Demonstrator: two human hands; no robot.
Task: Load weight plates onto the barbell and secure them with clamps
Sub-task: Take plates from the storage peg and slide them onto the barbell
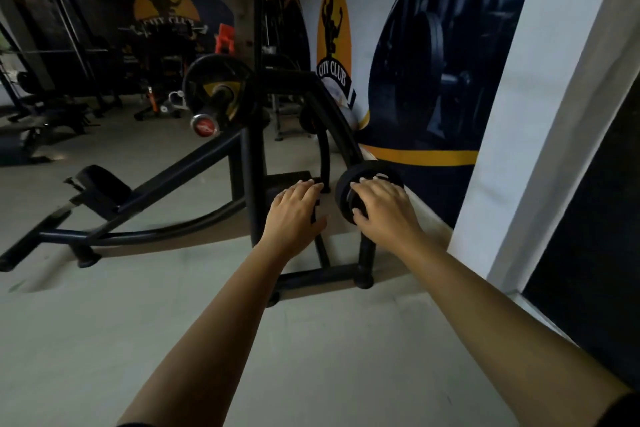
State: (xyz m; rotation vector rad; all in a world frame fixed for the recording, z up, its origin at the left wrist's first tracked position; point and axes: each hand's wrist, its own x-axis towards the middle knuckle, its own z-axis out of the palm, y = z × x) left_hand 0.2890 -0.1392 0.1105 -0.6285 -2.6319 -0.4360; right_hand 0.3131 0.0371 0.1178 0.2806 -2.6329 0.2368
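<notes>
A barbell sleeve end (205, 127) with a red cap points toward me at upper middle, with a black and yellow weight plate (217, 91) on it. Low on the black rack (252, 191), a stack of small black weight plates (349, 184) sits on a storage peg by the wall. My right hand (382, 208) grips the outer small plate, fingers over its face and thumb under its rim. My left hand (294, 215) rests with spread fingers on the rack frame just left of the plates. No clamp is visible.
The rack's curved legs and feet (363, 279) spread over the grey floor in front of me. A black pad (100, 192) lies on the frame at left. A printed wall banner (408, 55) and a white pillar (540, 121) stand close on the right. Dark benches (45, 121) fill the background.
</notes>
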